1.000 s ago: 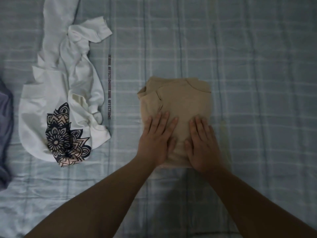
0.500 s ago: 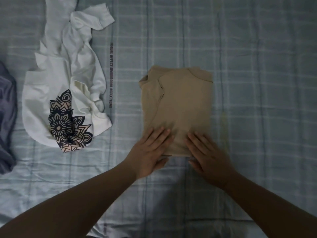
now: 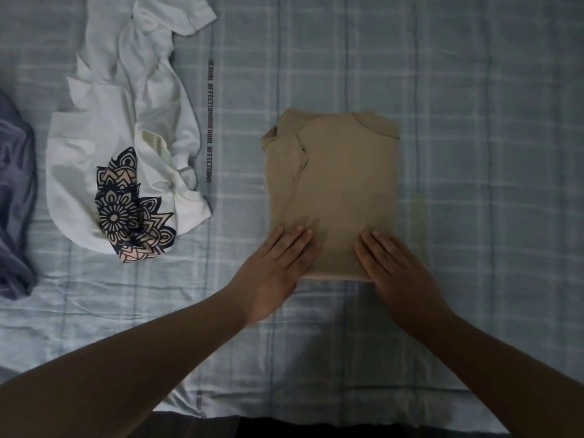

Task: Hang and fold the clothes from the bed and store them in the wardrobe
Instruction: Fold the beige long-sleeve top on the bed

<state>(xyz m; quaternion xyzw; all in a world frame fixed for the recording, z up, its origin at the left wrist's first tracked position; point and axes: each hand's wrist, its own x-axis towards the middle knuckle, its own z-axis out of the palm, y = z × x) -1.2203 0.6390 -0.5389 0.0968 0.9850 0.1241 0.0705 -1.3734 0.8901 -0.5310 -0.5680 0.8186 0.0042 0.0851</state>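
On the bed (image 3: 474, 90), folded tan shirt (image 3: 341, 184) lengthwise away, collar far

Dim, flat light (bluish cast); soft overall, corners darker, slight wide-angle bowing.

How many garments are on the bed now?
3: folded tan shirt centre, crumpled white mandala-print shirt left, purple garment at left edge, partly cropped. More may lie off-frame.

We see a bed (image 3: 474, 90) covered by a pale blue checked sheet (image 3: 458, 327). A tan garment (image 3: 341, 184) lies on it near the middle, folded into a neat rectangle. Well apart to the left, a white garment (image 3: 82, 159) with a dark mandala print lies crumpled, and a grey-purple cloth (image 3: 15, 184) bunches at the left edge.
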